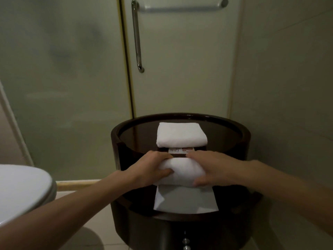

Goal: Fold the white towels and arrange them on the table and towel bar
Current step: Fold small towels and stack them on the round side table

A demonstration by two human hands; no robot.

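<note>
On the table (234,127), toward the back, a folded towel (182,135); just before it, a card (180,151); nearer still, a second towel (182,171), gripped between left hand (149,170) and right hand (212,168). Below that, a sheet (185,199). Left of the table, a toilet (23,186). Behind, a door (180,69) with handle (137,37) and bar (180,8).

My left forearm runs in from the near left and my right from the near right, both bare, angling toward the middle. My left hand (153,167) and right hand (214,168) are palms down, fingers curled over the far edge of the folded towel (182,171), thumbs pinching its near side.
</note>
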